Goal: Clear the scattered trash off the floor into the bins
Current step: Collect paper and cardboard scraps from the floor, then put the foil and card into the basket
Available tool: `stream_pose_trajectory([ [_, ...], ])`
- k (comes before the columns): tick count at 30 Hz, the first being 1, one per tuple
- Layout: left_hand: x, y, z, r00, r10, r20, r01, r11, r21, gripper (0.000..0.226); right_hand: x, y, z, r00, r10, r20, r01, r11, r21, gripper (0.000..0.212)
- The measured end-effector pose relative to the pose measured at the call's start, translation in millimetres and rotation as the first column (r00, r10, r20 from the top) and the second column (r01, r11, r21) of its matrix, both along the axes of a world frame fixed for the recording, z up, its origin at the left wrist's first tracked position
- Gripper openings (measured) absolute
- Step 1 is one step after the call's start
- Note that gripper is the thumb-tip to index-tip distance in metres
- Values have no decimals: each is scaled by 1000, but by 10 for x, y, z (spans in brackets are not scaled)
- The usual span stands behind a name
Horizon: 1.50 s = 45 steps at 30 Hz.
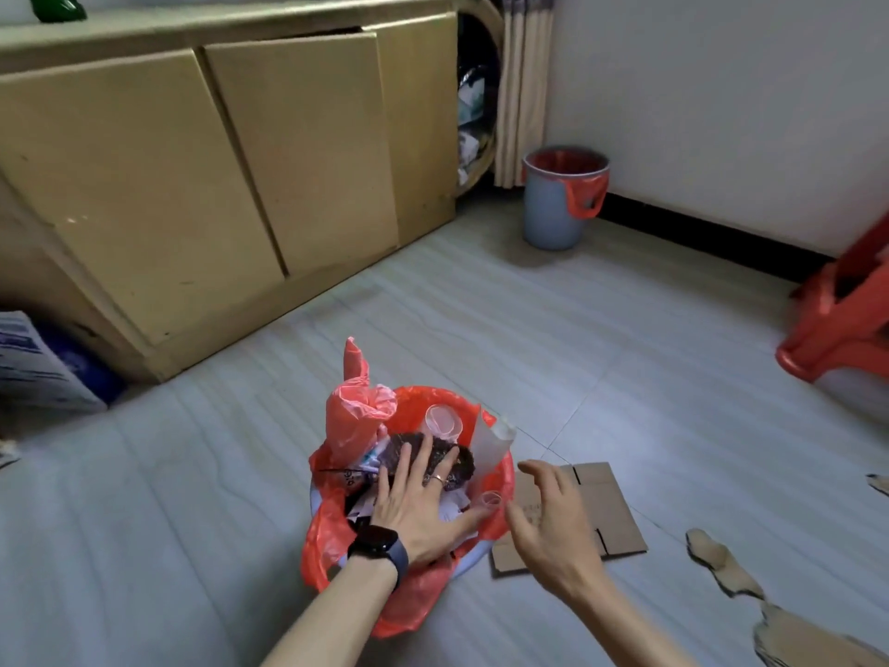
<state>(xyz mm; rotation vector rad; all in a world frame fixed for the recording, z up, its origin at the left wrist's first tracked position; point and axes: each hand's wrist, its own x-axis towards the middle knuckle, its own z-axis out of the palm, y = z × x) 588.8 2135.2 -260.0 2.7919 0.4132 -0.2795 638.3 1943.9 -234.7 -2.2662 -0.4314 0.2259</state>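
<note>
On the tiled floor [481, 329], flat cardboard [611, 517] lies right of the bin [505, 474], beneath the empty, loosely spread right hand [548, 527]; the flat left hand [413, 507] presses the trash [459, 462].

There were two bins, the near bin [316, 504] and the far bin [553, 214]. Two hands showed, the left hand [418, 512] and the right hand [548, 527], and two clear cups showed plainly, a big cup [442, 421] and a small cup [490, 499]. On the floor [481, 329] lay one flat cardboard sheet [606, 512], three torn cardboard bits [721, 560] and one red stool [837, 324].
</note>
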Motion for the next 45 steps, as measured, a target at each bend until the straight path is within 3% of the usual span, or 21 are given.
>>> stream_pose_trajectory([
  [3,27,124,-164,984,-110,-142,126,986,109,89,-43,-8,-177,993,106,-48,-112,984,-139,74],
  [5,29,203,-317,961,-139,-238,181,970,164,86,-90,25,-264,981,178,-73,-185,977,-104,75],
  [8,89,186,-463,944,-104,-313,165,971,175,83,-142,90,-324,981,165,-103,-164,986,18,72],
  [12,204,115,-460,921,-68,-383,140,977,162,77,-131,88,-391,977,152,-149,-153,988,8,71],
  [20,184,133,231,957,-103,-271,110,994,10,89,-44,-217,-48,964,221,-150,-257,918,-302,67],
  [25,137,-59,880,968,-155,-196,163,986,24,60,-80,-817,554,980,195,-36,-194,910,-365,59],
  [29,227,-871,1638,944,-330,4,329,943,45,41,-291,-1719,1156,991,56,123,-5,926,-378,53],
  [33,256,-1893,2124,824,-535,183,539,841,32,38,-739,-2694,1633,962,-109,252,195,918,-346,49],
  [36,205,-2805,2369,688,-688,231,698,714,48,39,-1359,-3522,1949,891,-332,309,419,864,-280,47],
  [40,14,-4166,2546,439,-859,263,876,475,89,40,-2512,-4710,2131,682,-643,349,729,639,-248,45],
  [42,-197,-4787,2566,324,-917,232,931,352,91,41,-3134,-5164,2217,560,-770,306,825,488,-285,45],
  [45,-491,-5492,2605,196,-956,217,974,216,73,41,-3767,-5567,2435,423,-877,229,879,335,-339,46],
])
